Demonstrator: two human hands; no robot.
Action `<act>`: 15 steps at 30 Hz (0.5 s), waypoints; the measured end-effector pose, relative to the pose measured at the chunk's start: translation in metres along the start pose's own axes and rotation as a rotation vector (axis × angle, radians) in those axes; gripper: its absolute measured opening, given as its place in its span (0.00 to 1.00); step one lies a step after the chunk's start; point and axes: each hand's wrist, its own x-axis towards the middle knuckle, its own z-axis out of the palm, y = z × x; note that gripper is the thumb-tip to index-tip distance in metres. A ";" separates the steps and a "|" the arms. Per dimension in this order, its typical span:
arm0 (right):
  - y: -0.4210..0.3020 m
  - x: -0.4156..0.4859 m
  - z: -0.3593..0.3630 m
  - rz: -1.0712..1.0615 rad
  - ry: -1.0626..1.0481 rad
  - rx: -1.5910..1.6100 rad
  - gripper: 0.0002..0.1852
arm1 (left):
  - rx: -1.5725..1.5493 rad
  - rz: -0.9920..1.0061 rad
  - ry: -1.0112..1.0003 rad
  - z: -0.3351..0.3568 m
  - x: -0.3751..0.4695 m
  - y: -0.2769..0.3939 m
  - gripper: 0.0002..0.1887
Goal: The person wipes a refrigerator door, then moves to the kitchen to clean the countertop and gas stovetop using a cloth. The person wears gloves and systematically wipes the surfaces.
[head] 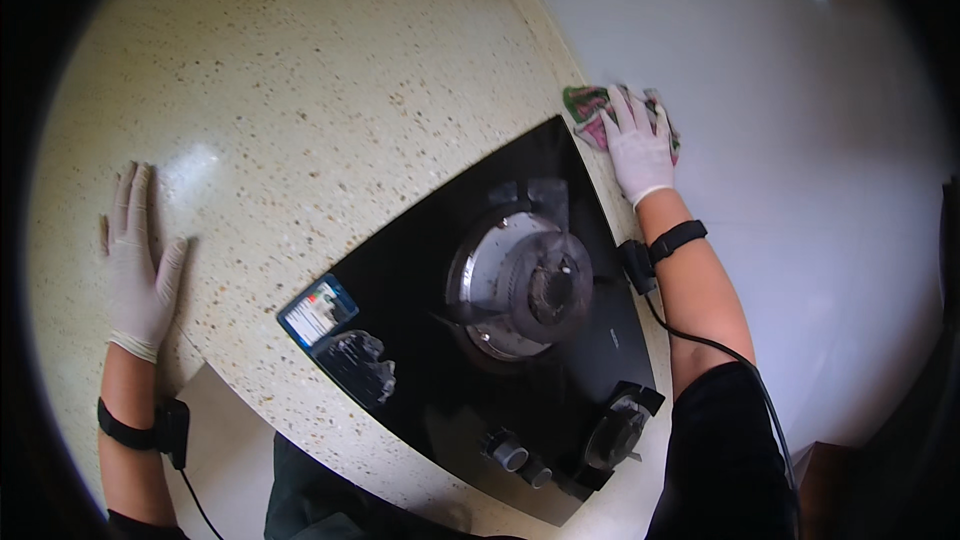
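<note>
My right hand (639, 154), in a white disposable glove, presses a crumpled green and pink cloth (589, 106) where the pale wall meets the far edge of the counter. The cloth lies under my spread fingers, partly hidden by them. On the speckled countertop (300, 105) my left hand (141, 270), gloved too, rests palm down with its fingers apart and nothing in it. Between my arms lies a black glass gas cooktop (405, 277). Its far corner is just below the cloth.
The cooktop carries a large burner (551, 289), a smaller burner (619, 431) and two control knobs (511, 456). A printed sticker (319, 311) covers its left corner, beside a torn dark patch (360, 367). A black cable (712, 345) runs along my right arm from a wrist-strapped device (637, 266).
</note>
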 end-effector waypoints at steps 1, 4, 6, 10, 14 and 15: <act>0.003 -0.008 0.000 -0.032 0.088 -0.005 0.21 | -0.015 -0.011 -0.016 0.001 0.000 -0.002 0.41; 0.022 -0.065 -0.007 -0.125 0.002 -0.011 0.22 | 0.062 -0.005 -0.012 0.004 0.001 -0.005 0.40; 0.021 -0.128 -0.020 -0.079 -0.224 -0.043 0.23 | 0.037 -0.001 0.003 0.003 0.000 -0.004 0.40; 0.024 -0.181 -0.032 0.087 -0.413 0.054 0.21 | 0.025 -0.031 -0.039 -0.001 0.000 -0.001 0.42; 0.016 -0.120 -0.013 -0.009 -0.133 0.003 0.21 | 0.020 -0.032 -0.022 0.002 -0.001 -0.001 0.42; 0.010 -0.100 -0.007 -0.015 -0.049 -0.029 0.21 | 0.025 -0.025 -0.013 0.003 -0.001 -0.002 0.43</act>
